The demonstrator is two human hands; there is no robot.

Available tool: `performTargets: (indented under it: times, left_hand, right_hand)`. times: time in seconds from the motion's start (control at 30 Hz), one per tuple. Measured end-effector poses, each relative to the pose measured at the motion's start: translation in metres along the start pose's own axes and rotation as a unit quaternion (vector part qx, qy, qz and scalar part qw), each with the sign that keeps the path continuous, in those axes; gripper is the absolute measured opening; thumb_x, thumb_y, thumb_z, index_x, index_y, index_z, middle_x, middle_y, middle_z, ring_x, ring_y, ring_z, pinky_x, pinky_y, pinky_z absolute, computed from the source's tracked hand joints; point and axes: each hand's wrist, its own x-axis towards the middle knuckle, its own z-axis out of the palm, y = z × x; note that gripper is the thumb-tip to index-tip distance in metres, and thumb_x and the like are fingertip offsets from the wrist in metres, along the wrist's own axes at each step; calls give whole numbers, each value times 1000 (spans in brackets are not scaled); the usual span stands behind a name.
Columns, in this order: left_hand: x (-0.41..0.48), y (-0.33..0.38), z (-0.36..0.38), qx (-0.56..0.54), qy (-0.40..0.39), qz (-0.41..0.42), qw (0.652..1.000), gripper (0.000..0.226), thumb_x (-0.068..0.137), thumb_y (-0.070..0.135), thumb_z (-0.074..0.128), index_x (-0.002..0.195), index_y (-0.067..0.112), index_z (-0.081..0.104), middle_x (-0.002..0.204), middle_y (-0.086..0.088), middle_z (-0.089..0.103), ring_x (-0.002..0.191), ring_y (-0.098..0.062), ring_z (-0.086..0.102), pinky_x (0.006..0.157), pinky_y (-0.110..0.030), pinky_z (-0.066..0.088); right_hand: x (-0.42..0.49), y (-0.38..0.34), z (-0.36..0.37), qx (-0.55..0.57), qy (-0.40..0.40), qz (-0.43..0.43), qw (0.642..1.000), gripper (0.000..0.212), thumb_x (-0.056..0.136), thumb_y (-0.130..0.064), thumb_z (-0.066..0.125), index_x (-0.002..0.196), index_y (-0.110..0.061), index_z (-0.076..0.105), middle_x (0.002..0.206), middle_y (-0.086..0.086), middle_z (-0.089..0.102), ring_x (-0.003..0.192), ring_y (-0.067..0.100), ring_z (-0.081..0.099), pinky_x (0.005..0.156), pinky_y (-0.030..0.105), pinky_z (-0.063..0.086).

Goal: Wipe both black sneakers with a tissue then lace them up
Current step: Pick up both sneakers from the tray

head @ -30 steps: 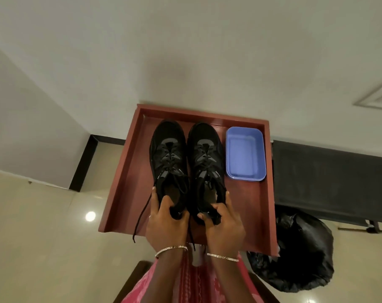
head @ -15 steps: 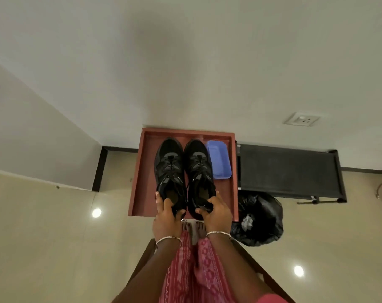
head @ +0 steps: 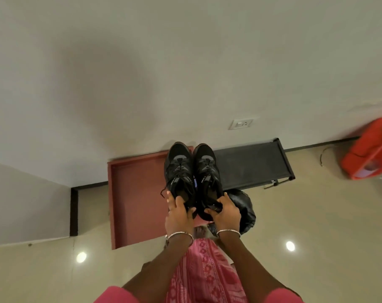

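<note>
Two black sneakers are held side by side in the air, toes pointing away from me, above the right part of the red-brown tray table (head: 137,197). My left hand (head: 178,217) grips the heel of the left sneaker (head: 178,171), thumb inside the opening. My right hand (head: 225,213) grips the heel of the right sneaker (head: 206,173) the same way. Both sneakers are laced, and a lace end hangs loose at the left sneaker's side. The blue tub shows only as a sliver between the sneakers. No tissue is in view.
A black low bench (head: 251,165) stands against the wall to the right of the tray table. A black plastic bag (head: 244,208) lies on the floor below my right hand. An orange object (head: 369,149) sits at the far right. A wall socket (head: 241,124) is above the bench.
Both hands have lifted the sneakers off the tray table and carried them up and to the right. The view has pulled back and turned, so the table looks smaller.
</note>
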Motion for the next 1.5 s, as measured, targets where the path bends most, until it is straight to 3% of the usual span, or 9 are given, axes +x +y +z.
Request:
performTargets:
  times: [0.13, 0.37, 0.53, 0.63, 0.8, 1.0, 1.17, 1.33, 1.5]
  left_hand:
    - [22, 45, 30, 0, -42, 32, 999, 30, 101, 28, 55, 120, 8, 44, 167, -17, 7, 114, -42, 61, 87, -47, 50]
    - [65, 114, 98, 46, -103, 52, 992, 36, 102, 35, 52, 126, 8, 43, 165, -23, 11, 132, -41, 50, 96, -43, 50]
    - [104, 135, 151, 116, -132, 32, 984, 41, 102, 39, 51, 130, 9, 43, 167, -17, 6, 148, -35, 30, 101, -42, 49]
    - [129, 137, 183, 150, -128, 23, 980, 42, 102, 41, 52, 129, 10, 45, 168, -12, 4, 152, -30, 22, 101, -40, 50]
    - [147, 129, 236, 132, -111, 1, 985, 43, 99, 41, 57, 125, 7, 50, 168, -11, 6, 145, -32, 38, 92, -44, 54]
    - [157, 117, 276, 110, -158, -45, 980, 44, 65, 18, 94, 92, 6, 61, 151, -22, 45, 107, -35, 71, 50, -35, 58]
    - [163, 104, 305, 87, -128, -76, 985, 47, 103, 32, 52, 137, 3, 40, 167, -19, -7, 133, -39, 51, 90, -42, 54]
    - [166, 96, 314, 108, -157, -72, 979, 33, 100, 5, 55, 130, 3, 42, 165, -23, -11, 134, -38, 51, 86, -34, 54]
    - [171, 99, 290, 116, -201, -63, 971, 46, 99, 8, 57, 140, 4, 35, 166, -21, -7, 140, -41, 42, 97, -38, 49]
  right_hand:
    - [35, 37, -24, -32, 15, 40, 999, 35, 68, -21, 89, 93, -10, 67, 132, 16, 63, 103, 35, 66, 79, 38, 52]
    - [104, 96, -60, -58, 9, 56, 997, 32, 64, -13, 89, 83, -11, 63, 96, 4, 67, 78, 31, 63, 61, 26, 36]
    - [162, 144, -61, -39, -28, 78, 996, 32, 59, -8, 89, 81, -13, 66, 107, 2, 72, 84, 31, 68, 66, 24, 42]
    - [196, 171, -50, -38, -52, 92, 994, 31, 60, -8, 90, 83, -13, 71, 128, 8, 68, 110, 29, 67, 81, 29, 51]
    - [228, 198, -22, -31, -53, 96, 993, 26, 63, -5, 88, 80, -9, 70, 139, 11, 59, 97, 33, 71, 78, 33, 54]
    - [240, 229, 9, -48, -68, 88, 993, 17, 70, -6, 84, 78, -8, 70, 143, 6, 55, 82, 36, 71, 73, 37, 58]
    - [242, 244, 23, -92, -102, 90, 986, 9, 78, -3, 77, 85, -8, 74, 149, 4, 47, 82, 40, 70, 72, 40, 58]
    - [239, 243, 24, -122, -136, 101, 978, 25, 85, -2, 69, 106, -13, 75, 154, 5, 42, 99, 39, 68, 84, 37, 54]
    - [227, 223, 10, -68, -79, 127, 986, 29, 88, 0, 61, 113, -8, 72, 140, 14, 58, 112, 40, 63, 91, 39, 50]
